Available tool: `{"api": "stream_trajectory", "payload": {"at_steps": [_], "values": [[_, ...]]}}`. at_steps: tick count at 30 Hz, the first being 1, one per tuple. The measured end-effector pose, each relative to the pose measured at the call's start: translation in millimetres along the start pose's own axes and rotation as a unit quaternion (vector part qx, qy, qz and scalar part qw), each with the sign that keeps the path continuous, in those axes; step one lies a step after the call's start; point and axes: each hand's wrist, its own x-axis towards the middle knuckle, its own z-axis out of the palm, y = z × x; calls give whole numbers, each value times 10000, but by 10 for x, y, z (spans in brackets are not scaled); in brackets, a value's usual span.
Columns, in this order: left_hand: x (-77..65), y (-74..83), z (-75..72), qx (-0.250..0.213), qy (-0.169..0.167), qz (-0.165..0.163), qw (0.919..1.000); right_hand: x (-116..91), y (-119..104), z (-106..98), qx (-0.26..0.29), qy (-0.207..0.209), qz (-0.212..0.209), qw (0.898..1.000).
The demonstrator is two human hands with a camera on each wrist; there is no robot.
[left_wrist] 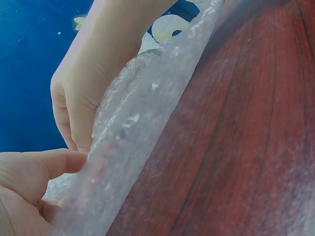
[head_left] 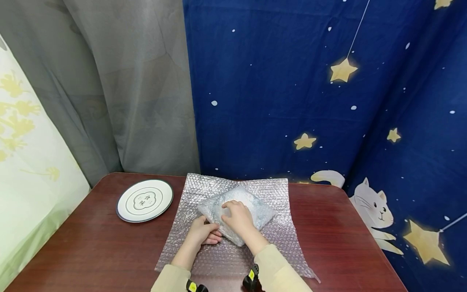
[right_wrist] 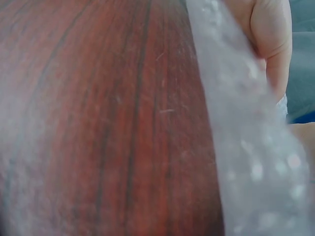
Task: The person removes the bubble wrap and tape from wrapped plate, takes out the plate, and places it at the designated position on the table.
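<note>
Here, right hand (head_left: 238, 219) spread atop translucent bubbly bundle (head_left: 261, 210), left hand (head_left: 200, 232) pinching its edge

Lettering on a white plate (head_left: 128, 200) takes the form of two larger dark characters (head_left: 144, 200), apparently Chinese, set aslant within a lobed outline at the plate's centre; smaller marks sit beside them, and all are too small in the head view to read with certainty; two yellow labels also show at the lower edge, one on the black device (head_left: 202, 288) by the left sleeve (head_left: 166, 280), the other on the black device (head_left: 249, 284) by the right sleeve (head_left: 279, 269); each bears dark marks, likewise too small to make out.
</note>
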Motion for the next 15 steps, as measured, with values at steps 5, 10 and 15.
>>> {"api": "stream_trajectory", "payload": {"at_steps": [5, 10, 15], "values": [[7, -6, 4, 11, 22, 16, 10000, -2, -1, 19, -52, 113, 15, 9999], [-1, -5, 5, 4, 17, 28, 10000, -2, 0, 30, -273, 99, -57, 9996], [-3, -9, 5, -16, -8, 53, 10000, 0, -11, 13, -544, 45, -187, 9983]]}}
